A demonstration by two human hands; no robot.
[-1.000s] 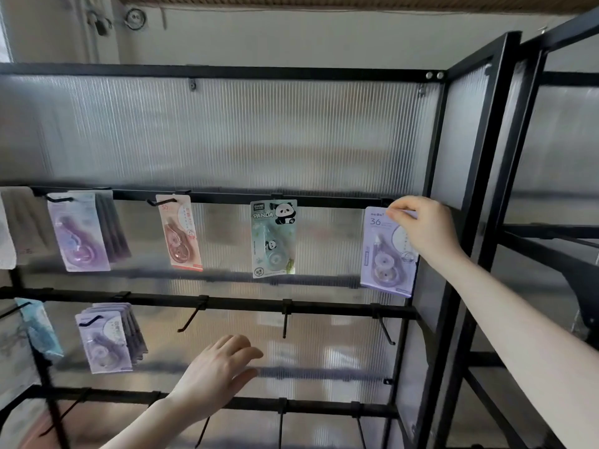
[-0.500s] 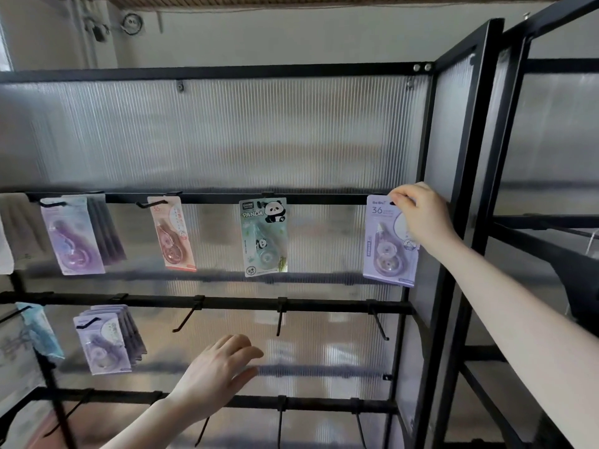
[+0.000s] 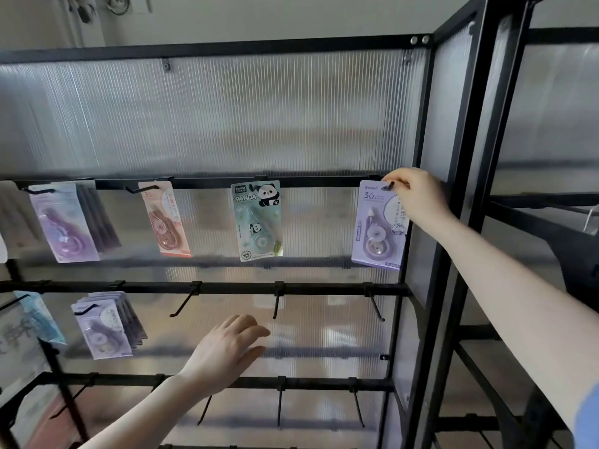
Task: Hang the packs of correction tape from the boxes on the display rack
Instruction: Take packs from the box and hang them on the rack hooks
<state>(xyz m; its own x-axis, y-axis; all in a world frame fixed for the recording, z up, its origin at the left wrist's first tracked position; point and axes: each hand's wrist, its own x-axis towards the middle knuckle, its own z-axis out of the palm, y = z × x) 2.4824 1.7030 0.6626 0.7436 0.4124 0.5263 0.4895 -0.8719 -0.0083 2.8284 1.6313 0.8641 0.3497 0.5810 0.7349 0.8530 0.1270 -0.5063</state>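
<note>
We see the lilac pack of correction tape (image 3: 379,225) hanging flat against the ribbed back panel at the right end of the top hook rail (image 3: 207,182) of the display rack (image 3: 434,202), its hang hole up at the tip of a black hook (image 3: 388,186). Our right hand (image 3: 415,197) is at the pack's upper right corner, fingers curled and pinching the card beside that hook, so the pack lies just below and left of the hand. The forearm reaches in from the lower right.

Along the same rail to the left we see a green panda pack (image 3: 256,220), a pink pack (image 3: 165,218) and a purple pack (image 3: 63,222) fronting a small row. One rail down, a bunch of lilac packs (image 3: 102,325) hangs at the left, next to bare hooks.

Our left hand (image 3: 227,348) is low in the middle, well apart from the pack, fingers relaxed and extended toward the panel, holding nothing.
</note>
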